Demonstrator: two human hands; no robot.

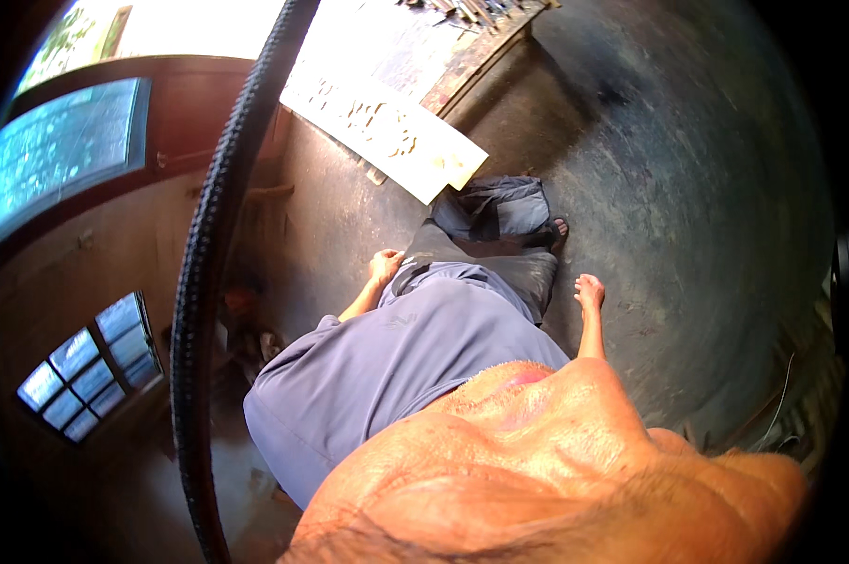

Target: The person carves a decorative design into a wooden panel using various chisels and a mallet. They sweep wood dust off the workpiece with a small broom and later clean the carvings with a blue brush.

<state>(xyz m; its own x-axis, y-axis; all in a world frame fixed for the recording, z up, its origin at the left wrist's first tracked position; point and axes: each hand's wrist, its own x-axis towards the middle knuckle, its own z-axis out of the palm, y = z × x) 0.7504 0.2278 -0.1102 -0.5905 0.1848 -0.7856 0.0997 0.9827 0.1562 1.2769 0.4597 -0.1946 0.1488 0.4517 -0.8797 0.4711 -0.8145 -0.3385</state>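
Note:
My left hand (pixel 386 265) is down beside my hip, against the dark trousers (pixel 505 270); its fingers are partly hidden, so I cannot tell whether they hold the fabric. My right hand (pixel 589 289) hangs to the right of my body, its fingers loosely bent and a little apart, holding nothing. A grey-blue shirt (pixel 396 367) covers my torso. Past my legs lies a pale board (pixel 387 141) with several dark cut-outs or markings.
A dark smooth floor (pixel 659 244) surrounds me. Beyond the board stands a low wooden platform (pixel 481 61) with slats on it. A wooden door frame (pixel 208 117) and windows (pixel 91 362) are at left, behind a black cord (pixel 216 216). Thin sticks (pixel 786 414) lie at lower right.

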